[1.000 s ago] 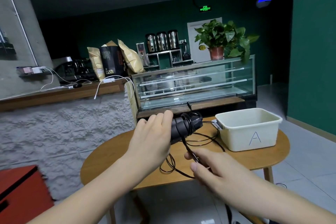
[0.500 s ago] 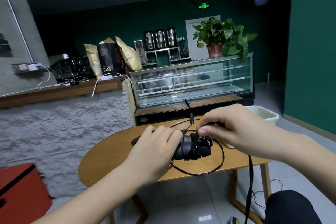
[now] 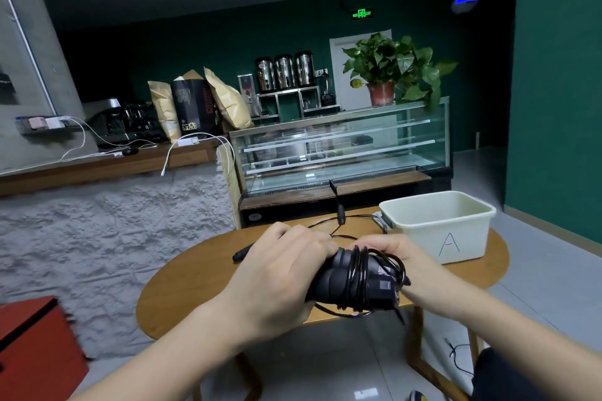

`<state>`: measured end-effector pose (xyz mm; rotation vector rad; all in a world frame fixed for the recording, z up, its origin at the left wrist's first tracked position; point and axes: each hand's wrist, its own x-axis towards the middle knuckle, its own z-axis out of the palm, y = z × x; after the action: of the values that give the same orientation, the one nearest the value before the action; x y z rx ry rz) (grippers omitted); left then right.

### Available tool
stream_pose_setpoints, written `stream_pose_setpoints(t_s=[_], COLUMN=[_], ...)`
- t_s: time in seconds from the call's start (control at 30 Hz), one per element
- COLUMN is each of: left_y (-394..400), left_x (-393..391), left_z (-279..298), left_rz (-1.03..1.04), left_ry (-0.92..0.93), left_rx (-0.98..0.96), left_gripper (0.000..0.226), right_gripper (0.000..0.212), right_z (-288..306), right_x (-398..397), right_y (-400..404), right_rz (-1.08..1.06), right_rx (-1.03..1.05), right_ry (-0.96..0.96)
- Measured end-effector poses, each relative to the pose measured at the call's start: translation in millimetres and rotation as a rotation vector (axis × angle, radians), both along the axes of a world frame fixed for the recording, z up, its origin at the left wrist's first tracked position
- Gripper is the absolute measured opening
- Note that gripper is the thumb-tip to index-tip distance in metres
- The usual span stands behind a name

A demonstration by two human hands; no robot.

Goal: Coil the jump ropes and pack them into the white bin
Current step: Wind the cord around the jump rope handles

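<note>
Since half a second ago, both hands have dropped lower in the frame, and the right hand has come down from above the bundle to sit behind it, uncovering the white bin.

At lower left I see a red box (image 3: 35, 345). Left of centre, the left hand (image 3: 280, 273) is clenched around the black jump rope handles (image 3: 342, 277), fingers curled over the top. Thin black cord (image 3: 358, 273) is wrapped in several loops around those handles, with one loop sagging below them toward the round wooden table (image 3: 182, 296). A second black handle (image 3: 242, 252) lies on the table just beyond the left hand, and loose cord trails across the far tabletop.

Just right of centre, the right hand (image 3: 395, 252) sits behind the bundle, touching it; its fingertips are hidden, so I cannot tell whether it is pinching the cord.

Further right, the white bin (image 3: 456, 238), marked with a blue letter A, stands upright on the table, near the hands but apart from them.
</note>
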<state>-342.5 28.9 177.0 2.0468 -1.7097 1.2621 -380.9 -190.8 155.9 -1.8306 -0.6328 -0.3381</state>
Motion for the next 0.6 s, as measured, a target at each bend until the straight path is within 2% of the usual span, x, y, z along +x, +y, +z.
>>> stream_pose_setpoints(t_s=[0.07,0.17,0.3,0.43,0.53,0.6], left_y=[-1,-3,-9,-16,-20,-20], left_x=[-2,-4,-7,-5,-2,0], left_z=[-2,-3,-1,-5,-9,-11], left_rz=[-0.011,0.050,0.254,0.426,0.550,0.591], left_ry=[0.026,0.058,0.127,0.130,0.129,0.116], left_rx=[-0.017,-0.056,-0.110,-0.064,-0.028,-0.026], left_gripper=[0.035,0.043,0.054,0.070,0.070,0.069], right_gripper=[0.019,0.023,0.025,0.021,0.028,0.029], right_z=[-8,-27,-40,-28,-11,2], right_x=[-8,-13,-25,-44,-59,-69], right_y=[8,17,32,38,40,40], right_rz=[-0.014,-0.108,-0.188,-0.243,-0.251,-0.291], right_rx=[0.033,0.010,-0.173,-0.400,-0.563,-0.634], right_ry=[-0.004,0.126,0.170,0.237,0.256,0.199])
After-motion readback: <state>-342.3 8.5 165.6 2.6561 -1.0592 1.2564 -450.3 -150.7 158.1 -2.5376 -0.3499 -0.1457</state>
